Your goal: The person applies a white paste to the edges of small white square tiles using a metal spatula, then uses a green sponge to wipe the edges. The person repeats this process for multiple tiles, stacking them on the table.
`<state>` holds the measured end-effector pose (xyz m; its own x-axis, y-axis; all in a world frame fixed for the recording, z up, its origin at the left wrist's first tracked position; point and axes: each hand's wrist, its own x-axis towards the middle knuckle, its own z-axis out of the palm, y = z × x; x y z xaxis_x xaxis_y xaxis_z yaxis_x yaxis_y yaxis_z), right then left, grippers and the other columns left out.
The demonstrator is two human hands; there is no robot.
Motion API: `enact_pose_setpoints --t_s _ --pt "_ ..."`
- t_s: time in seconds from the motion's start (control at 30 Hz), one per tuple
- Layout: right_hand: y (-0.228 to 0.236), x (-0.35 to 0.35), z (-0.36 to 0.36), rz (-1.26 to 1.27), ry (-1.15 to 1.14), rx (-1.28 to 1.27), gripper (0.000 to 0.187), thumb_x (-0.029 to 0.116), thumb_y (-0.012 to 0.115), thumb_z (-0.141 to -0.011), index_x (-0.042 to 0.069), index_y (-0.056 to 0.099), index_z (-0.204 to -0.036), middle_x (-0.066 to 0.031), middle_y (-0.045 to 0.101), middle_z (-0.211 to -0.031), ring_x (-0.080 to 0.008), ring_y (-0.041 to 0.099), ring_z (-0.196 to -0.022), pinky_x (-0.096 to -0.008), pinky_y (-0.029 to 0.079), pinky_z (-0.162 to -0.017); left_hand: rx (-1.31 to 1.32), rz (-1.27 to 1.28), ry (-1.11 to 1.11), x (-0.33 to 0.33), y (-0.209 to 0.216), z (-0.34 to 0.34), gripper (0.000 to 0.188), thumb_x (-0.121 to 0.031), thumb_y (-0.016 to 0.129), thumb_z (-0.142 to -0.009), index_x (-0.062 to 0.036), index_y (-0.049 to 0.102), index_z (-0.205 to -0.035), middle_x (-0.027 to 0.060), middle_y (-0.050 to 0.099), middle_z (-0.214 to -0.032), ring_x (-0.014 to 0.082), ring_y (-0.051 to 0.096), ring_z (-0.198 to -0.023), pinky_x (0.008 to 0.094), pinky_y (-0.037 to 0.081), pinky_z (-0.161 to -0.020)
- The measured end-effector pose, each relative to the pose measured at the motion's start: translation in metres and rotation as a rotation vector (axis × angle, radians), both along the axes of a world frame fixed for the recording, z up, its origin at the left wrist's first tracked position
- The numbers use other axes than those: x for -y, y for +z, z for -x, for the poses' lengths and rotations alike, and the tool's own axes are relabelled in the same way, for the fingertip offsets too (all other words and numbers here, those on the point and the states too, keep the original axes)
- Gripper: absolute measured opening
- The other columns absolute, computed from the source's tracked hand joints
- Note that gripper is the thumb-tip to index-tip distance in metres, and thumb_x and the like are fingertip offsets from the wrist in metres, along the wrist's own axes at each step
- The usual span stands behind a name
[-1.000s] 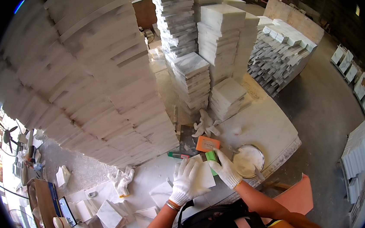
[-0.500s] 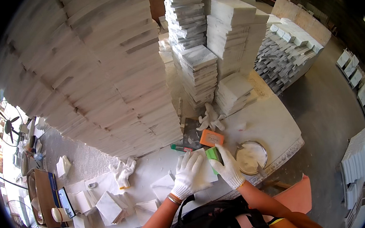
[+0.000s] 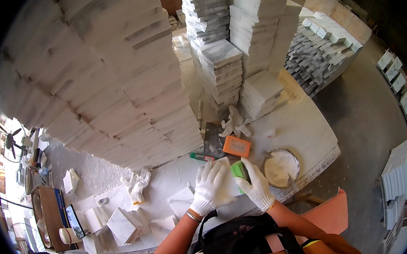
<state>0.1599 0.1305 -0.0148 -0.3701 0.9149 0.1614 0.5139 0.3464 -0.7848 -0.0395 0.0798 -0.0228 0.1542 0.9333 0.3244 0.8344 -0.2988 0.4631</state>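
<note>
— Item one, nearest me?

— My left hand, white knit glove, fingers spread flat on a pale stone tile that lies on the dusty workbench. It presses down rather than closes round the tile.

— Item two?

— My right hand, same glove, fingers curled round a green block held against the tile's right edge. I cannot tell how tightly it grips.

— Just beyond the hands?

— An orange block lies flat, close above the green one. To its left, a small red-and-green marker. To the right, a round metal pan near the bench edge.

— Off to the left?

— A spare white glove, lying loose, and a few cut tile pieces near the bench corner.

— Farther back?

— Another pair of gloves at the foot of tall tile stacks. A very large stack fills the left.
</note>
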Motion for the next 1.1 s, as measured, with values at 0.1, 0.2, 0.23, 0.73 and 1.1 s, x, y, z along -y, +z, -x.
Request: enact_pose_setpoints --t_s 0.1,0.2,0.23,0.73,1.1 --pt "-0.001 -0.005 -0.003 0.034 0.016 -0.013 0.069 0.043 0.063 -0.093 0.005 0.043 -0.147 -0.0224 0.057 -0.133 -0.0376 0.058 -0.12 -0.0436 0.047 -0.099 0.025 0.033 0.011 -0.001 -0.007 -0.001 0.114 -0.048 0.091 -0.046 -0.0062 0.046 -0.141 0.0167 0.048 -0.145 0.0435 0.04 -0.138 0.0608 0.031 -0.11" --pt "-0.024 -0.024 -0.001 0.055 -0.024 -0.037 0.07 0.045 0.062 -0.093 0.005 0.042 -0.147 -0.0236 0.058 -0.132 -0.0384 0.058 -0.12 -0.0441 0.046 -0.1 -0.004 0.045 0.012 0.002 0.004 0.0 0.114 -0.049 0.091 -0.046 -0.0061 0.045 -0.142 0.0165 0.047 -0.145 0.0438 0.039 -0.138 0.0611 0.031 -0.11" --pt "-0.028 -0.026 -0.004 0.093 -0.04 -0.038 0.07 0.045 0.061 -0.094 0.005 0.042 -0.147 -0.0239 0.058 -0.132 -0.0387 0.058 -0.12 -0.0443 0.046 -0.101 0.002 0.036 0.001 0.001 0.004 -0.001 0.115 -0.05 0.091 -0.046 -0.0061 0.045 -0.142 0.0164 0.047 -0.145 0.0439 0.039 -0.138 0.0612 0.03 -0.111" --pt "-0.018 -0.011 -0.004 0.114 -0.028 -0.095 0.068 0.039 0.063 -0.094 0.002 0.042 -0.147 -0.0249 0.057 -0.134 -0.0379 0.057 -0.123 -0.0409 0.045 -0.103 0.0 -0.001 0.003 0.003 0.004 0.002 0.113 -0.049 0.091 -0.047 -0.0051 0.046 -0.141 0.0183 0.048 -0.144 0.0437 0.041 -0.136 0.06 0.032 -0.111" --pt "-0.021 -0.014 -0.004 0.103 -0.028 -0.065 0.067 0.039 0.063 -0.093 0.003 0.043 -0.147 -0.0232 0.058 -0.134 -0.0372 0.058 -0.121 -0.0421 0.046 -0.102 0.004 0.043 0.019 0.003 0.004 -0.001 0.114 -0.048 0.091 -0.045 -0.0049 0.046 -0.14 0.0183 0.048 -0.143 0.0435 0.041 -0.136 0.0596 0.032 -0.11"
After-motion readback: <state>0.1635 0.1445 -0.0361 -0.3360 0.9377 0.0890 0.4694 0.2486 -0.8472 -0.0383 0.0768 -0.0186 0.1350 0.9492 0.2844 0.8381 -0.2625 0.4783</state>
